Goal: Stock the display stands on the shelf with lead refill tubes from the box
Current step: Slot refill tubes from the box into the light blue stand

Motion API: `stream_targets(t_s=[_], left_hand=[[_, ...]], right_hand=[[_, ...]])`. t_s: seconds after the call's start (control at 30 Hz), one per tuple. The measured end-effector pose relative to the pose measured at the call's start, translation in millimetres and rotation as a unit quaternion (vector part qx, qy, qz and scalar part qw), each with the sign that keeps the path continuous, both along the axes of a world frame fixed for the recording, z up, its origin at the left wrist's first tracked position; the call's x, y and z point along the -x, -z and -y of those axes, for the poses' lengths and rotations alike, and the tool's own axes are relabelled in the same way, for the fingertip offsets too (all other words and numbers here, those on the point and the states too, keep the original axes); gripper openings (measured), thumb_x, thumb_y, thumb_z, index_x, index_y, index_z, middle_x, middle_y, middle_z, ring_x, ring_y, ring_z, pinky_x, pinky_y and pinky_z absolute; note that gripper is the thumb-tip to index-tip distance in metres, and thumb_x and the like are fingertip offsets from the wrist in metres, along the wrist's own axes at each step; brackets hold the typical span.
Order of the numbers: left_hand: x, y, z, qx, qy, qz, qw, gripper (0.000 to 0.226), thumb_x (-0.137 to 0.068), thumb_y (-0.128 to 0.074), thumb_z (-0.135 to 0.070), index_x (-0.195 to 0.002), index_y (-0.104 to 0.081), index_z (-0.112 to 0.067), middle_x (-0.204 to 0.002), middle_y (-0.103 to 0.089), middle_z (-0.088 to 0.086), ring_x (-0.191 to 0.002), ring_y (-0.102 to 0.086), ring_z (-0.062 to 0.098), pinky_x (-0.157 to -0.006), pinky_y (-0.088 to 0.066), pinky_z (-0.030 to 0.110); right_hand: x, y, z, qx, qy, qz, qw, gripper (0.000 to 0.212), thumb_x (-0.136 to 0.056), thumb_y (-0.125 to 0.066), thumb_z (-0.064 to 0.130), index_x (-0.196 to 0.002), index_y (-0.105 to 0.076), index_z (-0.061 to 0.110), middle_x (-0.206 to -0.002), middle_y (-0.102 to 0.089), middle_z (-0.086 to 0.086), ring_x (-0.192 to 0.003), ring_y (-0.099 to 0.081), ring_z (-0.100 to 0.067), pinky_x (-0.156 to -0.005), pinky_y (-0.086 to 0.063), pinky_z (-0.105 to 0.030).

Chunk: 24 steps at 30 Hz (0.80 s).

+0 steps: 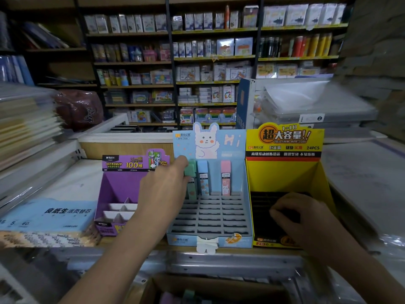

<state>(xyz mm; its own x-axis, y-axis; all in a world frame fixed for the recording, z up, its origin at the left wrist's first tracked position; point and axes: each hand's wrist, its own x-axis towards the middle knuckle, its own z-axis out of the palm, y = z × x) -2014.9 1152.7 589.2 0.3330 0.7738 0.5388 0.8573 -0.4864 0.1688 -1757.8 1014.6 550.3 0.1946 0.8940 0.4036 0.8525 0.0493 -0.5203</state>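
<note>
Three display stands sit side by side on the shelf: a purple one [118, 189], a light blue rabbit one [246, 194] with a grey slotted tray, and a yellow one [285, 174]. My left hand [164, 189] grips a green lead refill tube [190, 170] standing at the back-left slot of the blue stand. A blue tube [202, 176] and a pink tube [225, 176] stand upright in the same back row. My right hand [300, 218] rests inside the yellow stand with fingers curled over its dark tray; anything under them is hidden. The cardboard box [197, 288] lies below, with pastel tubes inside.
Stacked notebooks [26, 123] and a blue paper pack [50, 213] lie to the left. Plastic-wrapped stacks [311, 104] sit behind the yellow stand. Product shelves [214, 58] fill the background. A metal shelf edge [219, 262] runs between the stands and the box.
</note>
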Motion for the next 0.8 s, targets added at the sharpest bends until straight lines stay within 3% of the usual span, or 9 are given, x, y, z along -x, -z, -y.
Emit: stream_targets(t_s=[0.13, 0.27, 0.37, 0.5, 0.6, 0.7, 0.8], left_hand=[[2, 3, 6, 0.006, 0.023, 0.008, 1.000, 0.037, -0.098, -0.061, -0.030, -0.132, -0.047, -0.025, -0.099, -0.076, 0.002, -0.093, -0.068, 0.037, -0.071, -0.056, 0.045], [8, 3, 21, -0.003, 0.081, 0.074, 0.994, 0.060, -0.094, -0.066, -0.018, -0.142, -0.032, -0.032, -0.090, -0.075, 0.004, -0.080, -0.068, 0.035, -0.067, -0.057, 0.048], [16, 5, 35, -0.039, 0.102, 0.115, 0.987, 0.048, -0.092, -0.070, -0.012, -0.136, -0.054, -0.021, -0.094, -0.075, -0.002, -0.072, -0.069, 0.025, -0.065, -0.056, 0.038], [28, 18, 65, -0.035, 0.136, 0.183, 0.973, 0.022, -0.091, -0.071, -0.021, -0.114, -0.069, -0.024, -0.087, -0.072, -0.015, -0.064, -0.065, 0.004, -0.066, -0.052, 0.023], [36, 39, 89, -0.007, 0.157, 0.219, 0.963, 0.015, -0.090, -0.069, -0.027, -0.105, -0.070, -0.027, -0.082, -0.069, -0.020, -0.069, -0.063, -0.003, -0.063, -0.043, 0.008], [45, 69, 104, 0.055, 0.163, 0.239, 0.956, 0.014, -0.087, -0.067, -0.030, -0.101, -0.069, -0.030, -0.080, -0.069, -0.018, -0.071, -0.065, -0.001, -0.063, -0.046, 0.015], [53, 110, 113, 0.134, 0.136, 0.243, 0.951, 0.011, -0.087, -0.067, -0.035, -0.098, -0.069, -0.035, -0.084, -0.069, -0.025, -0.072, -0.065, -0.002, -0.062, -0.046, 0.011]], right_hand=[[3, -3, 4, 0.004, 0.004, -0.007, 1.000, 0.023, -0.088, -0.074, 0.017, -0.085, -0.067, 0.038, -0.083, -0.065, 0.022, -0.080, -0.063, 0.003, -0.067, -0.049, -0.014], [12, -8, 17, -0.040, 0.012, -0.043, 0.998, 0.016, -0.087, -0.074, 0.011, -0.094, -0.074, 0.026, -0.088, -0.066, 0.021, -0.082, -0.065, 0.007, -0.061, -0.050, -0.006], [23, -13, 35, -0.098, 0.002, -0.054, 0.994, 0.017, -0.084, -0.075, 0.008, -0.092, -0.075, 0.023, -0.088, -0.067, 0.022, -0.089, -0.064, 0.008, -0.066, -0.048, -0.003], [44, -6, 62, -0.116, -0.027, -0.101, 0.988, 0.018, -0.083, -0.074, 0.015, -0.089, -0.075, 0.032, -0.085, -0.072, 0.020, -0.082, -0.068, 0.004, -0.069, -0.045, -0.003], [60, 17, 71, -0.085, -0.031, -0.116, 0.989, 0.017, -0.083, -0.075, 0.018, -0.084, -0.073, 0.035, -0.083, -0.072, 0.021, -0.077, -0.068, 0.002, -0.066, -0.044, -0.005], [73, 54, 73, -0.007, -0.042, -0.139, 0.989, 0.014, -0.085, -0.075, 0.021, -0.084, -0.074, 0.035, -0.084, -0.072, 0.025, -0.079, -0.067, 0.006, -0.067, -0.048, -0.007], [82, 97, 69, 0.084, -0.042, -0.176, 0.980, 0.011, -0.087, -0.075, 0.021, -0.089, -0.076, 0.032, -0.086, -0.073, 0.022, -0.085, -0.066, 0.005, -0.072, -0.049, -0.009]])
